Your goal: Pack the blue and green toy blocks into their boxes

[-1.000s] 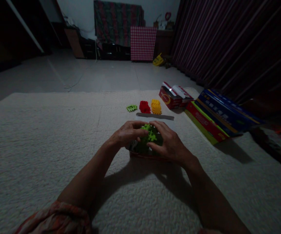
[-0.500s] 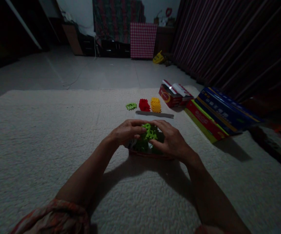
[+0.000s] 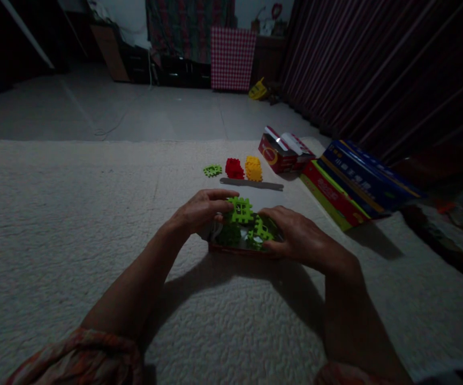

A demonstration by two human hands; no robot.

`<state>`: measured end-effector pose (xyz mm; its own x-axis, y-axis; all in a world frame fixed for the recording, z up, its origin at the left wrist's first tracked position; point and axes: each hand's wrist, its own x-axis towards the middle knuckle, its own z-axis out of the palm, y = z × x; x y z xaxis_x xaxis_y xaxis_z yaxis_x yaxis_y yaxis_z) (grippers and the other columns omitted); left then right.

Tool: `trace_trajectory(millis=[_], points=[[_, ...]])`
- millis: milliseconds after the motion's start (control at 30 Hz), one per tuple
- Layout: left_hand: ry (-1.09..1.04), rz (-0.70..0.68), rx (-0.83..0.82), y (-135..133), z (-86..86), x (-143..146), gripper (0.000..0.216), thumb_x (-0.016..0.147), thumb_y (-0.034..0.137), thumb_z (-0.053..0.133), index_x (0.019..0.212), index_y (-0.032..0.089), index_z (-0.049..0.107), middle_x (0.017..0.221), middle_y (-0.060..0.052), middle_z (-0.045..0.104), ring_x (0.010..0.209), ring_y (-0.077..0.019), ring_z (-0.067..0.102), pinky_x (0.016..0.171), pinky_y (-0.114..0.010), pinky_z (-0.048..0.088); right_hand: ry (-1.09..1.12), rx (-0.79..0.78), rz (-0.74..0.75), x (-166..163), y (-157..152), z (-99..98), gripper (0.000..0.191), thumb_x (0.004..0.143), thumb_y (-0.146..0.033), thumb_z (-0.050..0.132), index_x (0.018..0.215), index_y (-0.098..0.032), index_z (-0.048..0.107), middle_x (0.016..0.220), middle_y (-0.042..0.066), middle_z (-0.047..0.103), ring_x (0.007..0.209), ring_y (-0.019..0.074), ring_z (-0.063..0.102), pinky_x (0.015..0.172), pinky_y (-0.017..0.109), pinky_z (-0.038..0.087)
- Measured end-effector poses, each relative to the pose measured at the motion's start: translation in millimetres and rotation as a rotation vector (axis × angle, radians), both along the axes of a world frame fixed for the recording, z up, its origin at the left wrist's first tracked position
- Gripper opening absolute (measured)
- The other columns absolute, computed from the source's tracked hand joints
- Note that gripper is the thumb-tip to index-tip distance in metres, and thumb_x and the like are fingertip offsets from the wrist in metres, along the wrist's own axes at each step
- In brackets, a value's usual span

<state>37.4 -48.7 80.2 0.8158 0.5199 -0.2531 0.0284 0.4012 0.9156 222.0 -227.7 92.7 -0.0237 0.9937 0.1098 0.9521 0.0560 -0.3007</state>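
My left hand (image 3: 205, 211) pinches a flat green interlocking block (image 3: 240, 210), square with notched edges and a grid of holes. It is held up over a small shallow container (image 3: 239, 250) with a reddish rim. My right hand (image 3: 297, 235) closes its fingers round a second green interlocking block (image 3: 262, 229) at the container's right side. Darker green pieces (image 3: 229, 234) lie inside the container, partly in shadow. Beyond the hands, a loose green block (image 3: 212, 170), a red stack (image 3: 235, 168) and a yellow stack (image 3: 253, 168) sit on the pale quilted mat.
A long grey strip (image 3: 251, 184) lies in front of the stacks. To the right stand an open red-and-white box (image 3: 285, 152) and a larger blue, red and green box (image 3: 351, 182). Dark curtains (image 3: 347, 75) hang along the right side.
My hands have moved apart. The left has one green block, now turned face-on, while the right has shifted right and down to another green block at the container.
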Motion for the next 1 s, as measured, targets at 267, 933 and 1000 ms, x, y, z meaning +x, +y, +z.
trace_trajectory(millis=[267, 933, 1000], points=[[0.017, 0.029, -0.014, 0, 0.3, 0, 0.041, 0.064, 0.016, 0.084, 0.103, 0.014, 0.075, 0.095, -0.008, 0.075, 0.077, -0.0144, 0.066, 0.065, -0.025, 0.049, -0.127, -0.036, -0.087, -10, 0, -2.8, 0.05, 0.074, -0.024, 0.082, 0.118, -0.023, 0.059, 0.112, 0.012, 0.068, 0.106, 0.0346, 0.062, 0.093, 0.05, 0.049], [0.049, 0.077, -0.036, 4, 9.3, -2, 0.032, 0.071, 0.009, 0.073, 0.102, 0.014, 0.076, 0.088, -0.005, 0.073, 0.071, -0.0115, 0.063, 0.061, -0.023, 0.048, -0.045, -0.167, 0.0, -22, 18, 3.1, 0.012, 0.088, -0.014, 0.063, 0.078, -0.021, 0.065, 0.081, 0.004, 0.069, 0.071, 0.0169, 0.063, 0.062, 0.028, 0.041], [0.048, 0.088, -0.064, 2, 10.8, -1, 0.029, 0.07, 0.006, 0.072, 0.098, 0.013, 0.075, 0.084, -0.005, 0.073, 0.069, -0.0112, 0.062, 0.06, -0.022, 0.047, -0.04, -0.166, 0.006, -25, 23, 1.2, 0.007, 0.086, -0.016, 0.067, 0.081, -0.02, 0.065, 0.088, 0.005, 0.07, 0.076, 0.0174, 0.064, 0.063, 0.028, 0.041]])
